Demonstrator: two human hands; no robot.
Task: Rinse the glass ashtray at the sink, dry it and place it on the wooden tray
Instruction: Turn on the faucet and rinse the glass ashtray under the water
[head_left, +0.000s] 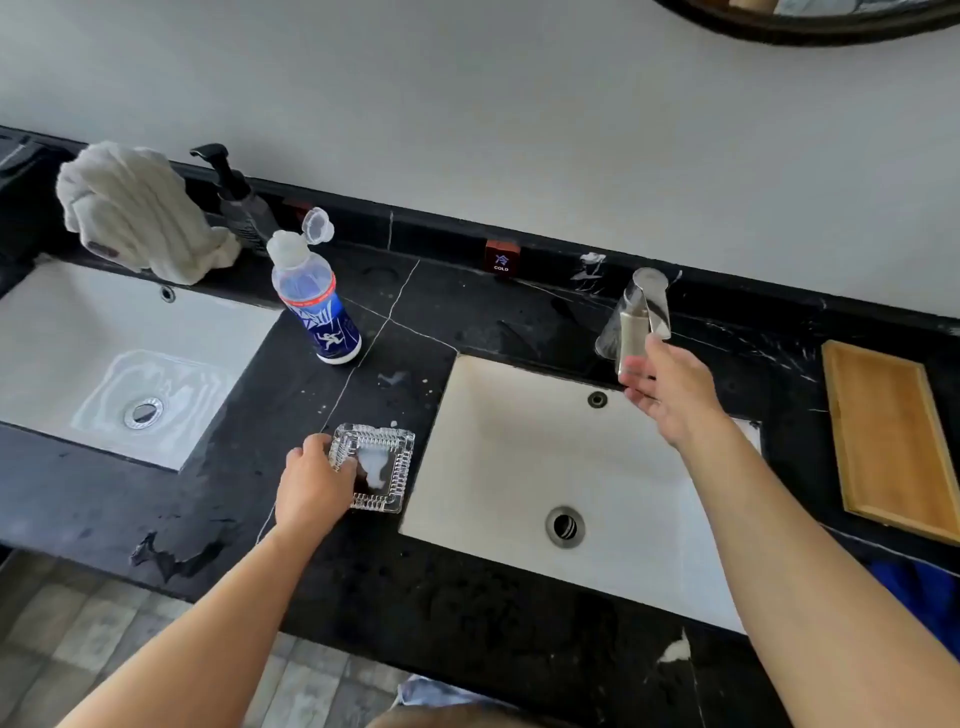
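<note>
**Forearms over a wet counter: where this rinse could slip**

Both my forearms, nearest the lens, reach forward over the black stone counter (467, 613), whose surface shows puddles and droplets. Largest fixture in play: the right-hand sink (519, 415), dry-looking, no water running that I can see. Beyond its right edge lies the wooden tray (883, 431), empty, well apart from everything else. A white towel (140, 213) sits bunched behind the far left basin, a long reach away. An open-capped bottle (311, 301) stands between the two basins.

My right hand (670, 389) is loosely curled, fingers meeting the faucet (641, 317) at its lever. My left hand (311, 488) grips the glass ashtray (376, 467) by its left rim, thumb inside, fingers outside; the ashtray rests on the counter just beside the sink's left edge, a milky residue in its well.

Risks, as I judge them: ribbed glass held by one rim may slip once wet, striking the basin; a hard lever turn may splash; dripping across to the towel may wet the tray.
</note>
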